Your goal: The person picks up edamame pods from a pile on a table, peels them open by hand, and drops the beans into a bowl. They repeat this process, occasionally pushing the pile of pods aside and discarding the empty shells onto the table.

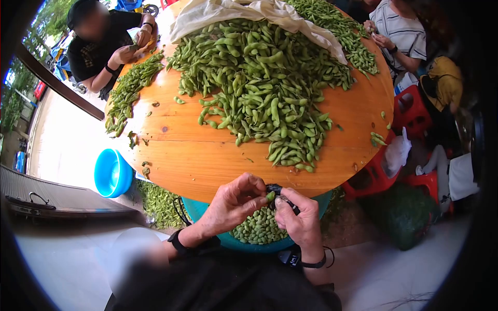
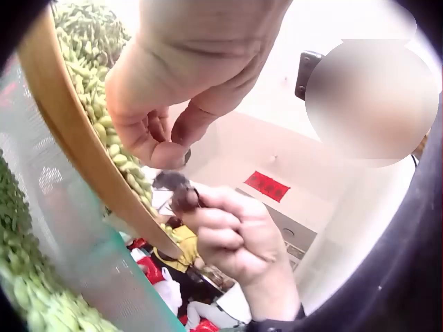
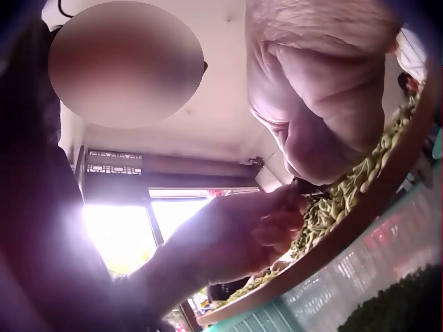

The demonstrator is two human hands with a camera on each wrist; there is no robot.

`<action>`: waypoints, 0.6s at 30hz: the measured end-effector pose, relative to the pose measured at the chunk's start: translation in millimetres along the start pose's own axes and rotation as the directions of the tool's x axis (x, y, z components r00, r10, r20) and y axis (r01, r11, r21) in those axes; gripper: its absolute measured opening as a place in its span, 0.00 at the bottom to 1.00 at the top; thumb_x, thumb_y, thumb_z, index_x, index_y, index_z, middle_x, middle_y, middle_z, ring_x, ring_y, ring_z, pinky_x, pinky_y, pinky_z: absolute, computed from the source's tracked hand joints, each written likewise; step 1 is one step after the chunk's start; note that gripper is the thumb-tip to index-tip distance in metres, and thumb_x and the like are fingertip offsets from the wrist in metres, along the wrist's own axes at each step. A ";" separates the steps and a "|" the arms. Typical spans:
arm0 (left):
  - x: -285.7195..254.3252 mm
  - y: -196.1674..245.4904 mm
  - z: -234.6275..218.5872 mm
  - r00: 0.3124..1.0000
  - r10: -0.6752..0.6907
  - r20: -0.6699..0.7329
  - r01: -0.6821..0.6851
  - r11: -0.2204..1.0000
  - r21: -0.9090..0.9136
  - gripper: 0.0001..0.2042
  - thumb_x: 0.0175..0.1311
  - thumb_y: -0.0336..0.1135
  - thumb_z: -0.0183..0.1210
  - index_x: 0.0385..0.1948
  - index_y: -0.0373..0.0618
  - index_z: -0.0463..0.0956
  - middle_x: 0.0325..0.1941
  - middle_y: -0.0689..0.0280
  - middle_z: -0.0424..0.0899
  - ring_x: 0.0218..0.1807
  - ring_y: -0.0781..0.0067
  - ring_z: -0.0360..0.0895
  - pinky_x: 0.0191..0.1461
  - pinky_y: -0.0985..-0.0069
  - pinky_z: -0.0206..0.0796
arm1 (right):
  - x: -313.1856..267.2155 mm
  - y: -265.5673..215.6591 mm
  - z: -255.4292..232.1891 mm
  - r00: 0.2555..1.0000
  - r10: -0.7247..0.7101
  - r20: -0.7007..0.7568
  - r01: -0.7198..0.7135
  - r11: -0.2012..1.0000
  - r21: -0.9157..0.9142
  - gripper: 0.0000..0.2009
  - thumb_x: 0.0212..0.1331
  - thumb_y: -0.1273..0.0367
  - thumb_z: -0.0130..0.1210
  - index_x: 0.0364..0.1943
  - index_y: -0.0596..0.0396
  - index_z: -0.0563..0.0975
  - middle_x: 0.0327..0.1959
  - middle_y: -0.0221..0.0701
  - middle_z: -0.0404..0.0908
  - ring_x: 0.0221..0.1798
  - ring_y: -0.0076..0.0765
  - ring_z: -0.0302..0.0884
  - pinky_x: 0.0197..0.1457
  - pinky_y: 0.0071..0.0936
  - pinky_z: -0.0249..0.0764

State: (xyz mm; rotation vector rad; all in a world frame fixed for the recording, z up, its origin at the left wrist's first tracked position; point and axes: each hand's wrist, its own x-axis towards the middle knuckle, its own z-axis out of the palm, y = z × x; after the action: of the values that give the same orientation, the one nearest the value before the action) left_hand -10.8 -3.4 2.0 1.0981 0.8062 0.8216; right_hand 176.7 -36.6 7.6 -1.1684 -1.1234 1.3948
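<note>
Over the table's near edge, my left hand [image 1: 231,207] pinches a green pod [image 1: 270,197] between thumb and fingertips. Close against it, my right hand [image 1: 301,217] grips a small black tool [image 1: 289,203], its kind unclear; the two hands nearly touch. In the left wrist view the right hand [image 2: 239,235] has its fingers curled round the dark tool [image 2: 181,195], just below the left fingertips. The right wrist view shows the left hand [image 3: 228,235] beneath the right hand [image 3: 318,90]. Below both hands is a teal tub [image 1: 194,210] holding shelled or loose green beans [image 1: 259,228].
A large heap of green pods [image 1: 259,88] covers the round wooden table [image 1: 171,155], with white cloth [image 1: 259,11] behind it. Two people sit across, left and right. A blue basin [image 1: 113,172] stands left; red stools [image 1: 412,106] and a white bag [image 1: 398,151] are at right.
</note>
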 end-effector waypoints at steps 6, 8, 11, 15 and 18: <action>-3.0 -5.0 7.9 0.982 0.172 -0.079 -0.138 0.935 0.326 0.14 0.64 0.21 0.60 0.48 0.39 0.67 0.37 0.65 0.81 0.42 0.79 0.81 0.47 0.80 0.74 | -3.4 4.8 -5.4 0.986 0.151 0.068 -0.160 0.975 0.157 0.10 0.66 0.77 0.53 0.48 0.72 0.75 0.29 0.25 0.72 0.22 0.15 0.67 0.22 0.16 0.63; -3.3 -2.0 9.7 0.982 0.169 -0.078 -0.121 0.899 0.421 0.15 0.64 0.20 0.60 0.48 0.39 0.66 0.37 0.66 0.80 0.42 0.79 0.80 0.49 0.80 0.74 | -5.0 1.0 -5.7 0.987 0.140 0.075 -0.152 0.970 0.190 0.09 0.66 0.77 0.53 0.46 0.71 0.76 0.29 0.25 0.71 0.22 0.15 0.66 0.21 0.16 0.62; -3.2 -4.5 10.8 0.974 0.213 -0.073 -0.156 0.873 0.462 0.15 0.63 0.20 0.60 0.48 0.39 0.66 0.35 0.65 0.80 0.37 0.78 0.81 0.46 0.78 0.74 | -6.2 1.7 -7.5 0.992 0.092 0.083 -0.103 0.985 0.139 0.08 0.66 0.78 0.53 0.45 0.71 0.76 0.30 0.25 0.69 0.22 0.15 0.66 0.21 0.17 0.62; -3.6 -7.3 5.5 1.000 0.016 -0.027 -0.017 0.999 -0.032 0.14 0.64 0.21 0.60 0.48 0.40 0.67 0.34 0.65 0.80 0.29 0.76 0.77 0.33 0.80 0.69 | -6.6 2.1 -11.4 0.993 0.041 0.112 -0.052 0.994 0.096 0.08 0.66 0.78 0.52 0.44 0.71 0.77 0.31 0.25 0.69 0.22 0.15 0.66 0.21 0.17 0.61; -1.7 -11.9 4.6 0.978 -0.175 0.112 0.207 0.867 -0.453 0.13 0.65 0.22 0.59 0.49 0.41 0.68 0.34 0.65 0.79 0.26 0.76 0.74 0.26 0.81 0.60 | -10.1 1.9 -13.0 0.988 0.080 0.131 -0.112 0.958 0.263 0.07 0.65 0.79 0.52 0.43 0.71 0.77 0.31 0.26 0.69 0.23 0.15 0.66 0.21 0.17 0.60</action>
State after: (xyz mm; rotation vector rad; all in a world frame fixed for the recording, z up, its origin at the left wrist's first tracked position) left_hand -5.6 -9.7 -8.0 0.6045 0.6062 0.7536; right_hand 190.2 -46.0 5.3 -0.9645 -0.9317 1.6540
